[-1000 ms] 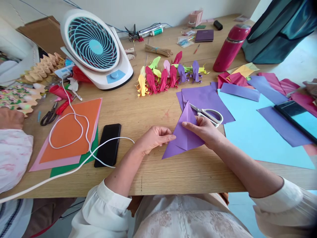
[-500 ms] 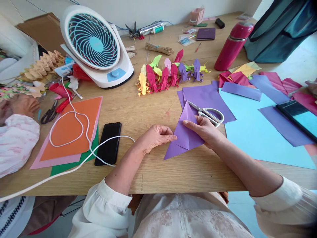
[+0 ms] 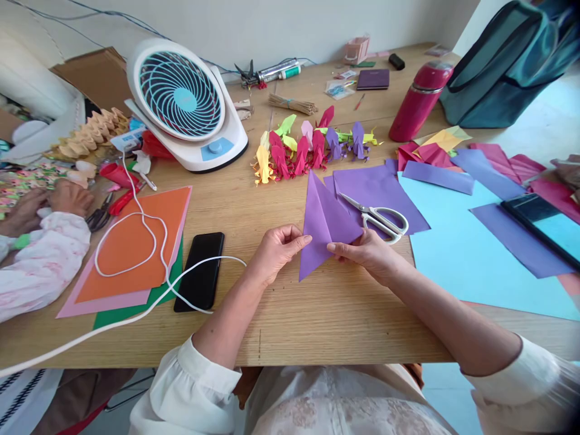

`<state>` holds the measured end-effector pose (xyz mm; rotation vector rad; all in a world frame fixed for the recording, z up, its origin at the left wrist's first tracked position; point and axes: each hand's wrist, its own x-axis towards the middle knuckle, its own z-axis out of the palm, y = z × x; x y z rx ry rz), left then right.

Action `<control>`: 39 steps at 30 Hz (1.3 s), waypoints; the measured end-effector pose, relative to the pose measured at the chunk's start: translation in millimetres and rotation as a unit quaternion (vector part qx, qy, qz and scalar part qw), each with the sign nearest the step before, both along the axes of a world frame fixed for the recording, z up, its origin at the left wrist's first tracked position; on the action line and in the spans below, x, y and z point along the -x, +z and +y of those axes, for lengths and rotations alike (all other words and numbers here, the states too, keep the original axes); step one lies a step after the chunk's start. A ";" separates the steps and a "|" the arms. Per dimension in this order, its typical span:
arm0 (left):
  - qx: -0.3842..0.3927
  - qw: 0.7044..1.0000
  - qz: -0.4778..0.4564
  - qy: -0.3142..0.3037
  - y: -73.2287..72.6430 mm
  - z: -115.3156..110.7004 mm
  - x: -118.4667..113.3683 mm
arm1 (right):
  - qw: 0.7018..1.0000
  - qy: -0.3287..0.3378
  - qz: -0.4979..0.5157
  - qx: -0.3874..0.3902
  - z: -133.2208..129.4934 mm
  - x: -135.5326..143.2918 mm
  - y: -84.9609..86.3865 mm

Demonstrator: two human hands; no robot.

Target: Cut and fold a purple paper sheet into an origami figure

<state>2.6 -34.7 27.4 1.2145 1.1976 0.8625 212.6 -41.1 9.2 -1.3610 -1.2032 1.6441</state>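
A creased sheet of purple paper (image 3: 319, 223), partly folded to a point at the top, is held up between my two hands just above the table. My left hand (image 3: 281, 251) pinches its left edge between thumb and fingers. At its lower right, my right hand (image 3: 369, 254) grips the paper with the thumb on the near face; some fingers are hidden behind it. White-handled scissors (image 3: 383, 220) lie beyond my right hand, on flat purple sheets (image 3: 394, 190). Folded paper figures (image 3: 301, 156) in red, purple, yellow and green stand in a cluster farther back.
A white fan (image 3: 185, 109) stands at the back left. A phone (image 3: 199, 272), a white cable (image 3: 156, 241) and orange paper (image 3: 136, 241) lie left. Light blue paper (image 3: 480, 266) and a red bottle (image 3: 419, 103) are right. Another person's hands (image 3: 67, 196) work at far left.
The purple paper has been turned and shifted slightly left, its point now upright. My right hand has moved down along it. The camera view has tilted a little.
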 end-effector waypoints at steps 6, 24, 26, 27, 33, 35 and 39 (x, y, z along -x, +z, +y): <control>0.013 1.000 -0.015 -0.003 -1.6 1.5 1.5 | 0.998 0.012 -0.060 -0.021 0.6 -0.5 -4.1; -0.018 0.997 0.009 -0.077 2.4 4.1 10.1 | 0.999 -0.013 0.015 -0.033 -1.9 1.6 -0.6; -0.031 0.995 0.027 -0.091 2.1 4.6 10.7 | 0.999 -0.028 0.019 -0.028 -1.8 2.1 -1.7; -0.037 0.994 0.038 -0.095 2.0 4.8 10.8 | 0.999 -0.035 0.018 -0.027 -1.8 2.4 -2.2; -0.076 0.991 0.076 -0.080 1.6 4.2 9.6 | 0.999 -0.022 -0.007 -0.036 -2.4 2.8 -1.8; -0.078 0.991 0.076 -0.079 1.5 3.8 9.3 | 0.999 0.001 -0.021 -0.044 -2.1 2.5 -1.4; -0.067 0.993 0.047 -0.085 1.1 3.6 8.8 | 0.995 0.057 -0.054 -0.066 -1.9 3.1 -0.2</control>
